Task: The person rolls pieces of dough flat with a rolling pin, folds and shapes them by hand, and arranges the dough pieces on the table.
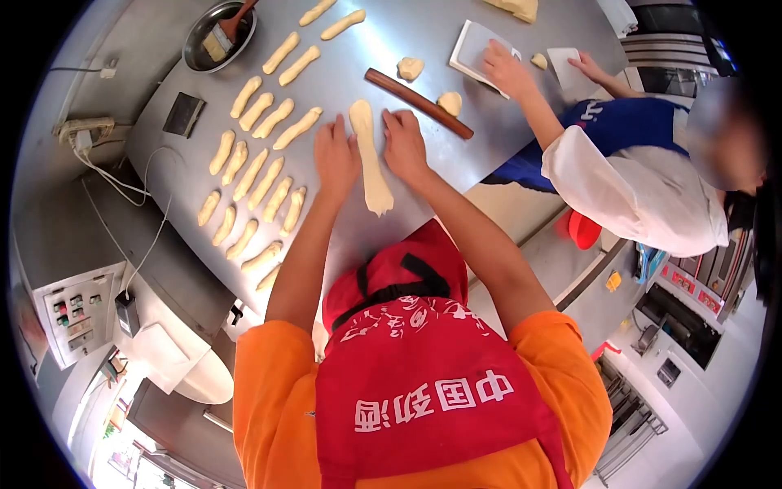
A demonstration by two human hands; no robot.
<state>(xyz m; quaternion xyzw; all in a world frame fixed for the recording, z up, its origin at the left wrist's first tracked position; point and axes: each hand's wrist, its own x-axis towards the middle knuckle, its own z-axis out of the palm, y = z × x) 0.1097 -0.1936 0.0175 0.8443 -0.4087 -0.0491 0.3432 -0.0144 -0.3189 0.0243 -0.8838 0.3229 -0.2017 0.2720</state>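
Observation:
A long, flattened strip of dough [370,159] lies on the steel table between my two hands, wider at both ends and ragged at the near end. My left hand [336,159] rests on the table along its left side, fingers stretched forward and thumb near the dough. On the other side, my right hand [405,147] lies close to the upper right edge, its fingers also extended. Neither hand grips the dough; whether the fingertips touch it is hard to tell. Beyond my right hand a brown rolling pin [419,103] lies at a slant.
Several twisted dough pieces [254,175] lie in rows on the left. Lumps of dough [410,68] flank the rolling pin. A metal bowl [194,54] with a brush [220,41] stands at the back left. On the right, a co-worker's hand [507,69] is over a white-edged scale [481,57].

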